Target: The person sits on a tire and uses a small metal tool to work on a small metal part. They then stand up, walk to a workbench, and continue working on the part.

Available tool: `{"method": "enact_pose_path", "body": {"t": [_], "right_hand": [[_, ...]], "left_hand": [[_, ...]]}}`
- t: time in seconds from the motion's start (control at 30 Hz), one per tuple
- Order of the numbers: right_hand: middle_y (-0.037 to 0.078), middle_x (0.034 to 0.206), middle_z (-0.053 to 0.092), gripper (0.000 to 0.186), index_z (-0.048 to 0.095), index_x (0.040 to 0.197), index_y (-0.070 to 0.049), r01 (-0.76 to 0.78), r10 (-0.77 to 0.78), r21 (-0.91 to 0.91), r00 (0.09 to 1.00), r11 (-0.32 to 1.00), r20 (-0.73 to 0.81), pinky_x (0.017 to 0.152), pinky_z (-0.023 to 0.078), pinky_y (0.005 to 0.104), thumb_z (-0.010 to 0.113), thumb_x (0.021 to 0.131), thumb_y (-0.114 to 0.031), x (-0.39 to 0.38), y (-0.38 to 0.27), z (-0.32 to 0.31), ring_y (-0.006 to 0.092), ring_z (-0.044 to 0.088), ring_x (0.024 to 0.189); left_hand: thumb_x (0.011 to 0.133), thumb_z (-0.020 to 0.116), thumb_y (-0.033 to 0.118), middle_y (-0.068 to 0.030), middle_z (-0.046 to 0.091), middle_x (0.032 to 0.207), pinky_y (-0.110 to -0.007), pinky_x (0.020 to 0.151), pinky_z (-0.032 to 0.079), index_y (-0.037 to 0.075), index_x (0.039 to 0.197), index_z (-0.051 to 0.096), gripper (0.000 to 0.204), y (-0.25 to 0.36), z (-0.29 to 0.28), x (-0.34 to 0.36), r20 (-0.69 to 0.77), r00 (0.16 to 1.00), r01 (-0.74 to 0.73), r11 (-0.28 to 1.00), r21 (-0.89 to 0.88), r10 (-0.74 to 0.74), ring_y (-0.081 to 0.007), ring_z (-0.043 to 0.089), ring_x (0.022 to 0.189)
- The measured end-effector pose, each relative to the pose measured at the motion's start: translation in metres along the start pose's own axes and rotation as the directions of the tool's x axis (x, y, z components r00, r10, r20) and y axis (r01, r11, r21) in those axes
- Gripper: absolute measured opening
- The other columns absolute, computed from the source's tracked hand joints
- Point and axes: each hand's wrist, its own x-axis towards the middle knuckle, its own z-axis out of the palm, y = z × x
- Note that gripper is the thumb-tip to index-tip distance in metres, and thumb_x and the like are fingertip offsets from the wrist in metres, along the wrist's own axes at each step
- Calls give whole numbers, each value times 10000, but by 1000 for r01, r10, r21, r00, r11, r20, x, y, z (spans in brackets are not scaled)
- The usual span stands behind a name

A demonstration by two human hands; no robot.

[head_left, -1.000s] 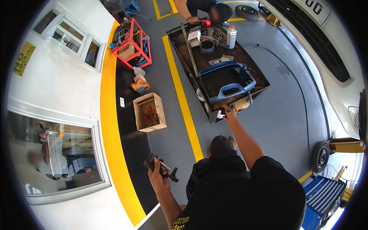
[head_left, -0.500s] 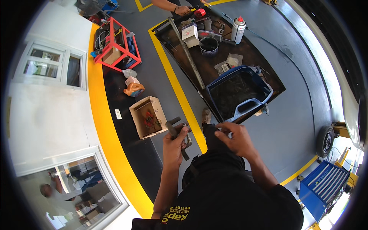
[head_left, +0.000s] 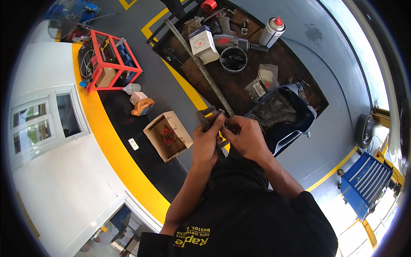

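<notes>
My left hand (head_left: 205, 144) is closed around a dark metal bracket (head_left: 202, 120) that resembles a brake caliper bracket, held upright in front of my body. One arm of it sticks out above the thumb. Beside it, my right hand (head_left: 249, 138) has its thumb and fingers pinched together against a small metal end on the bracket. What exactly sits in that pinch is hidden by the fingers. Beyond the hands, a cart top (head_left: 205, 85) carries a metal bar (head_left: 195, 60) and a blue pan (head_left: 306, 107) with a dark plastic-like sheet inside.
Also on the cart are an open tub of dark grease (head_left: 233, 59), a white box (head_left: 204, 45), a spray can (head_left: 272, 32) and plastic bags (head_left: 264, 80). A cardboard box (head_left: 182, 135) with a red item stands left, near an orange jug (head_left: 142, 106) and red rack (head_left: 113, 64). A blue tool chest (head_left: 364, 180) stands right.
My right hand has moved left and met the bracket in my left hand. My view has shifted toward the cart. Another person's hands at the far end have left view.
</notes>
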Motion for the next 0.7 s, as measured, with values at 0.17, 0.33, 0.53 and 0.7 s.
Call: {"method": "enact_pose_path", "body": {"t": [0.17, 0.33, 0.53, 0.7], "right_hand": [[149, 884, 780, 244, 770, 1030, 19, -75, 87, 108, 989, 991, -116, 742, 572, 363, 821, 920, -193, 43, -4, -3, 227, 744, 760], [82, 935, 772, 236, 715, 1117, 47, -168, 261, 313, 922, 935, -285, 802, 560, 312, 781, 952, -107, 76, 16, -13, 109, 709, 862], [103, 1054, 777, 474, 596, 1387, 20, -210, 390, 369, 755, 905, -527, 902, 576, 324, 752, 944, -36, 77, 0, -17, 149, 741, 955], [73, 991, 752, 646, 552, 1546, -51, -185, 448, 441, 642, 878, -622, 899, 573, 308, 738, 929, 0, 78, -12, -10, 134, 737, 952]], "left_hand": [[1057, 813, 214, -13, 725, 1071, -238, 723, 504, 40, 1356, 703, 363, 18, 9, 55, 56, 995, 73, 992, 102, -79, -57, 628, 855], [1117, 685, 169, -30, 652, 1158, -330, 932, 555, 18, 1400, 648, 323, 20, 5, 132, 212, 939, 240, 957, 162, -271, -106, 611, 1052], [1118, 670, 106, -108, 761, 1068, -334, 842, 613, -32, 1200, 673, 160, -19, 20, 208, 406, 806, 81, 760, 645, -431, -181, 772, 940], [1089, 710, 102, -143, 813, 1009, -337, 795, 597, -71, 1130, 717, 178, -16, 49, 234, 460, 715, -80, 592, 802, -526, -190, 807, 893]]}}
